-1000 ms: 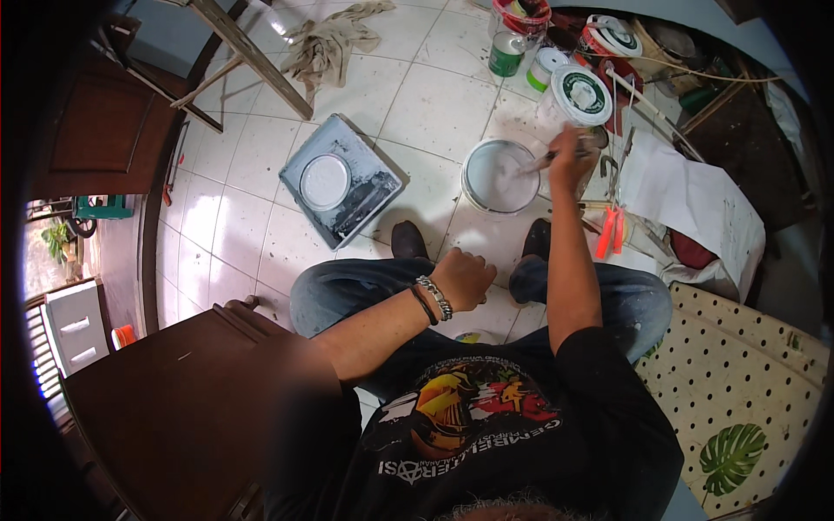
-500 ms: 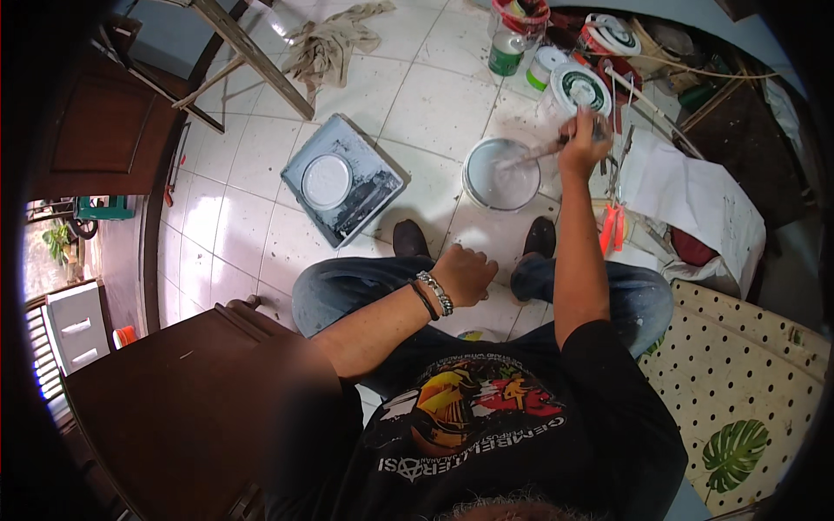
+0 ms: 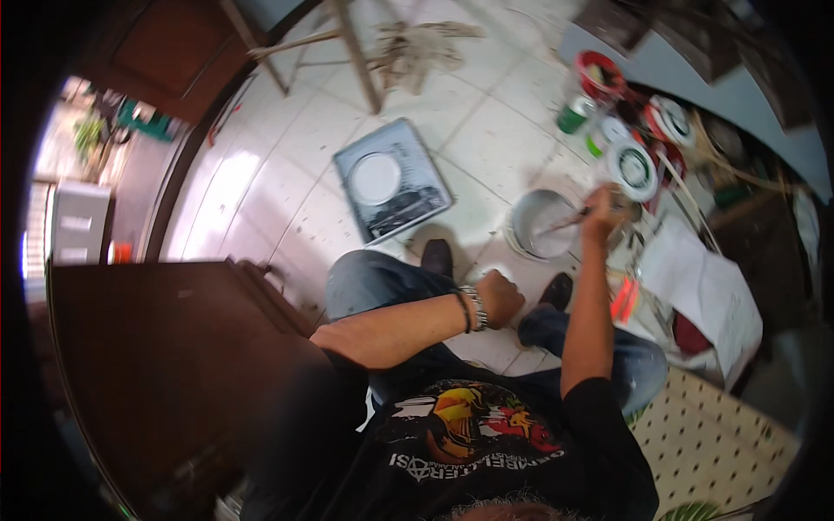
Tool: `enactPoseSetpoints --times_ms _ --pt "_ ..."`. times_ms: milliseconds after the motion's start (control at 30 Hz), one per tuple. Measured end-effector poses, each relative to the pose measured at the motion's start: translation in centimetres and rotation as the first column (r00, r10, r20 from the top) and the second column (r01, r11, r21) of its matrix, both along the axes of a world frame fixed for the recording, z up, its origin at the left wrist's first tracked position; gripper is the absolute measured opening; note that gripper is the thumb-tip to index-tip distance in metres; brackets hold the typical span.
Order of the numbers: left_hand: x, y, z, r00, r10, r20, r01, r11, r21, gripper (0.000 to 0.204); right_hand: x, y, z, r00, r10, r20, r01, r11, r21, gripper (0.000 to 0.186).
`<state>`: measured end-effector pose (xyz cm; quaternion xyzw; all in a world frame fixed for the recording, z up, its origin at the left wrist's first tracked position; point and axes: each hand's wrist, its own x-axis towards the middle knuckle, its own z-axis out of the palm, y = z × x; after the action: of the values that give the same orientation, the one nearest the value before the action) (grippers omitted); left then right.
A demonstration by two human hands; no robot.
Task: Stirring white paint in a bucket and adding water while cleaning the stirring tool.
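Note:
My right hand is closed around the end of a thin stirring stick. The stick slants down to the left, and its far end dips into a white bucket holding pale grey-white paint. My left hand hangs curled above my lap, with a chain bracelet and a dark band at the wrist; nothing shows in its fingers. To the left of the bucket lies a grey paint tray smeared with dark and pale paint. A round white lid rests in it.
Paint cans and a white-lidded tub crowd the far right. White sheeting and an orange-handled tool lie nearer. Wooden ladder legs and a rag are at the back; brown furniture stands left.
The whole view has shifted, so the floor things appear farther right. My right hand sits lower and nearer the bucket, the stick still in the paint. My left hand stays curled above my lap.

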<state>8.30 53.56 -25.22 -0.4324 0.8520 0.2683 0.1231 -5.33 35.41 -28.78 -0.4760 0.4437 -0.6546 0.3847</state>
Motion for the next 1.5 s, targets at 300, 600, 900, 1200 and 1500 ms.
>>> enactPoseSetpoints --times_ms 300,600,900,1200,1500 --pt "-1.3 0.1 0.4 0.999 -0.001 -0.05 0.002 1.0 0.027 0.03 -0.2 0.5 0.8 0.997 0.004 -0.082 -0.005 1.0 -0.005 0.03" --pt "-1.1 0.1 1.0 0.993 -0.026 -0.116 0.029 0.999 0.021 0.029 -0.4 1.9 1.1 0.981 -0.049 -0.19 0.059 0.997 0.044 0.027" --pt "0.0 -0.3 0.3 0.998 0.03 0.046 -0.03 0.999 0.01 0.029 -1.5 0.7 1.3 0.966 -0.076 -0.246 0.095 0.993 0.069 0.03" --pt "-0.7 0.2 -0.7 0.999 -0.054 -0.005 0.054 0.997 0.058 0.033 -2.7 -0.2 2.0 0.992 -0.129 0.017 0.128 0.992 0.017 0.03" --pt "-0.2 -0.6 -1.3 0.996 -0.087 0.036 0.083 0.992 0.1 0.037 -3.3 -1.2 2.9 0.988 -0.151 -0.01 0.151 0.988 0.003 0.028"
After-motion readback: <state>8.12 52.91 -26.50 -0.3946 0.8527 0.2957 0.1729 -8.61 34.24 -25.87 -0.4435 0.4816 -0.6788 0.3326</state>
